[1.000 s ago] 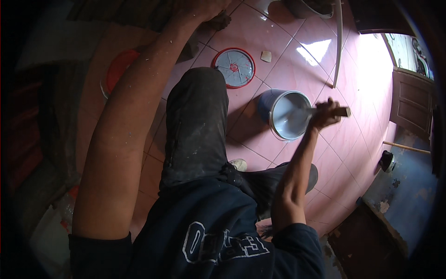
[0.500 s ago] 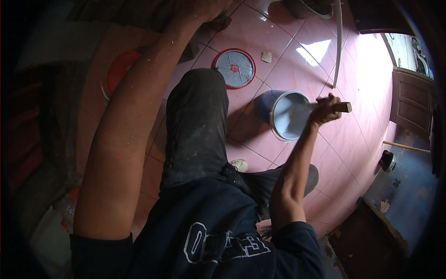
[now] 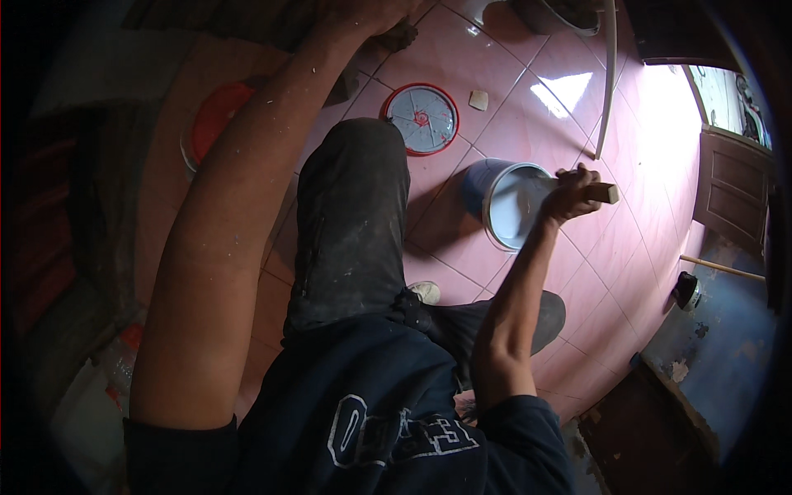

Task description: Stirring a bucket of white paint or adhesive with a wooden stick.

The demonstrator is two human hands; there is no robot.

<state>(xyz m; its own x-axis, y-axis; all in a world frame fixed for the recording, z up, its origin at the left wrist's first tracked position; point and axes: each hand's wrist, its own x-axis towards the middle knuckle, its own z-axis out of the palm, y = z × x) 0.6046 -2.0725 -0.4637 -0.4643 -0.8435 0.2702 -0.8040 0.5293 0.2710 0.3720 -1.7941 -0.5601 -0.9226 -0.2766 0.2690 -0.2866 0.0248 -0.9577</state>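
Observation:
My right hand (image 3: 569, 196) is closed round a squared wooden handle (image 3: 605, 193) at the rim of a blue bucket (image 3: 476, 191). Whatever the handle ends in is hidden by my fingers. Pale, light-blue paint (image 3: 516, 208) lies inside the bucket, which appears tilted in this wide view. Far forward, my left arm reaches to the top edge, where my left hand (image 3: 384, 11) is cut off and its fingers cannot be made out. Just below it is a dark shape I cannot identify.
A grey, red-rimmed lid (image 3: 421, 120) and a small pale chip (image 3: 478, 100) lie on pink floor tiles. Beyond stands a basin (image 3: 554, 15), with a long pale pole (image 3: 608, 82) beside it. A red round thing (image 3: 221, 120) is left of my knee; a blue panel (image 3: 701, 330) is at right.
My right hand has shifted slightly left with the wooden handle, closer over the bucket. The left arm stays about where it was; the view has moved a little.

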